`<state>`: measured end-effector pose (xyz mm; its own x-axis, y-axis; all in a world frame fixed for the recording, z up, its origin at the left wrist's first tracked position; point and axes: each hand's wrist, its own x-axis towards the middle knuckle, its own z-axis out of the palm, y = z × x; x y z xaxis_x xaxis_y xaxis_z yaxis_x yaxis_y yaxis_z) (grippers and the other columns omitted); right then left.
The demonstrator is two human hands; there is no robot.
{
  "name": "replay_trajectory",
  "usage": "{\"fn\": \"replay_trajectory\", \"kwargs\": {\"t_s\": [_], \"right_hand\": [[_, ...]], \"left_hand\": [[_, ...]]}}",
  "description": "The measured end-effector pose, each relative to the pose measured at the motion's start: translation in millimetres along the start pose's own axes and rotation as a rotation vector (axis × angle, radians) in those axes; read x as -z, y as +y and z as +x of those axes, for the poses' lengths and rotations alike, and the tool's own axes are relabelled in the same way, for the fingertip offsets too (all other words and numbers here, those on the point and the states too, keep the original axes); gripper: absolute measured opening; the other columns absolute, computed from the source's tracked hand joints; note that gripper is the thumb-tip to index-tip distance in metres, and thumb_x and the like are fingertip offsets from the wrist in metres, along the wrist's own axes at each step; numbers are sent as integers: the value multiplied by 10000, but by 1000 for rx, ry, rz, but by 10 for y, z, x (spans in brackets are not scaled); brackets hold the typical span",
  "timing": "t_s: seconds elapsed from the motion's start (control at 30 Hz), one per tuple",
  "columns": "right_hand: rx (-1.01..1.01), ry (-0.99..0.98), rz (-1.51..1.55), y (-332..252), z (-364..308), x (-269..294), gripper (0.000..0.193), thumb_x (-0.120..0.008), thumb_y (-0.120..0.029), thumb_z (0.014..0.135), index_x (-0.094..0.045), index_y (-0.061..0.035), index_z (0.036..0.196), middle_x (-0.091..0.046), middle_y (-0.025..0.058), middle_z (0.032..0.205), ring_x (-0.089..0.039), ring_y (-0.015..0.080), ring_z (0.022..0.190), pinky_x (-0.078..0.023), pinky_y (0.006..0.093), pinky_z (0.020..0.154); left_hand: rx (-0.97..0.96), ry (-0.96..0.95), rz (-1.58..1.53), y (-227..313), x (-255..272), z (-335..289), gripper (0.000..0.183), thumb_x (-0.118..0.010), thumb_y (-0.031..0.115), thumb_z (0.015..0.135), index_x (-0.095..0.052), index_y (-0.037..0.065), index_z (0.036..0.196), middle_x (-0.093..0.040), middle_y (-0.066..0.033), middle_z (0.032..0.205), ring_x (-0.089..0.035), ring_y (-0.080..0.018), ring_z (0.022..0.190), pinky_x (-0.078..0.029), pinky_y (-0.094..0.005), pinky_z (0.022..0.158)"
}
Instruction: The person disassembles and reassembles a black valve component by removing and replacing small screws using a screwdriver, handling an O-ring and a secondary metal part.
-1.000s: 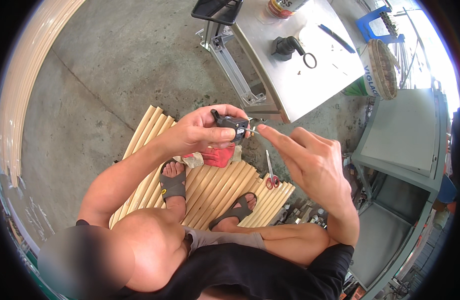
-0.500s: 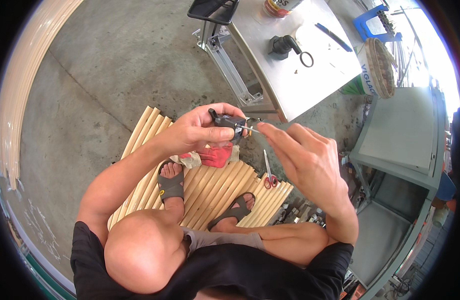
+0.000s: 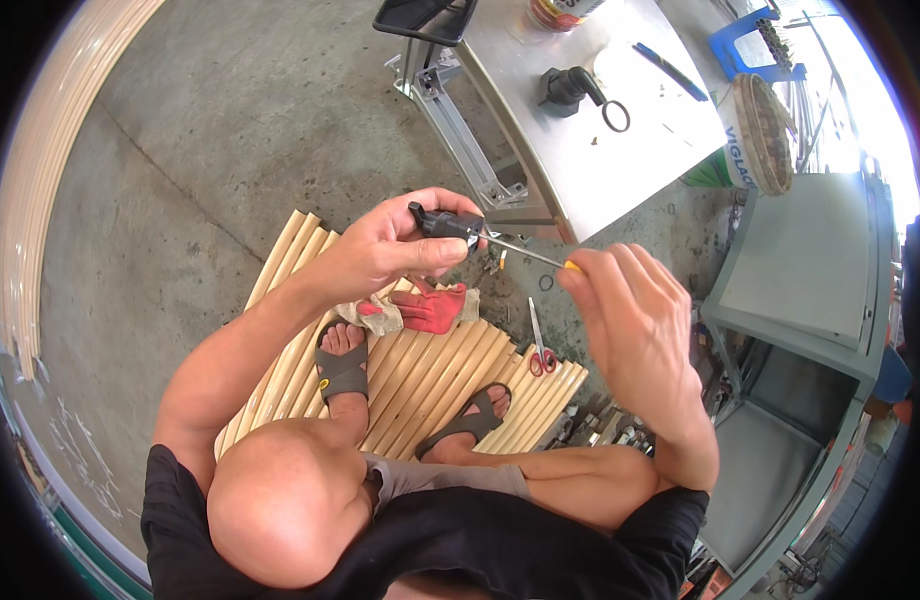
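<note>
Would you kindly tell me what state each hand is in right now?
Left hand: closed, holding a small black part.
Right hand: closed, holding a screwdriver-like tool, its tip at that part.

Workshop, with metal table (image 3: 620, 170), stained concrete floor (image 3: 250, 120), cream pipes (image 3: 415, 375).

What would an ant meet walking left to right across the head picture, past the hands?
Pale poles at the edge → black part → screwdriver → right hand → cabinet.
</note>
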<state>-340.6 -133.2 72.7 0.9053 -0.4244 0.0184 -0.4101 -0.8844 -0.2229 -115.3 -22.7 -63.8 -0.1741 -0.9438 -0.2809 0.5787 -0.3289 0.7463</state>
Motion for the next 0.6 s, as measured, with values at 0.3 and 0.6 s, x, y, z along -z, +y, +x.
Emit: {"fn": "replay_trajectory", "kwargs": {"t_s": [0.3, 0.6], "right_hand": [[103, 228, 84, 100, 15, -172, 213, -698, -186, 957, -580, -19, 898, -622, 144, 745, -618, 345, 625, -485, 428, 585], [-230, -18, 480, 32, -2, -145, 244, -712, -201, 951, -555, -14, 941, -610, 146, 684, -614, 372, 605, -480, 411, 572]], "left_hand": [[-35, 22, 135, 162, -70, -18, 478, -697, 107, 912, -530, 38, 1354, -636, -70, 1255, -593, -153, 1183, -476, -322, 1015], [-69, 17, 240, 200, -67, -35, 482, -738, 157, 901, -543, 64, 1332, -648, -68, 1233, -604, -149, 1167, -476, -317, 1024]]}}
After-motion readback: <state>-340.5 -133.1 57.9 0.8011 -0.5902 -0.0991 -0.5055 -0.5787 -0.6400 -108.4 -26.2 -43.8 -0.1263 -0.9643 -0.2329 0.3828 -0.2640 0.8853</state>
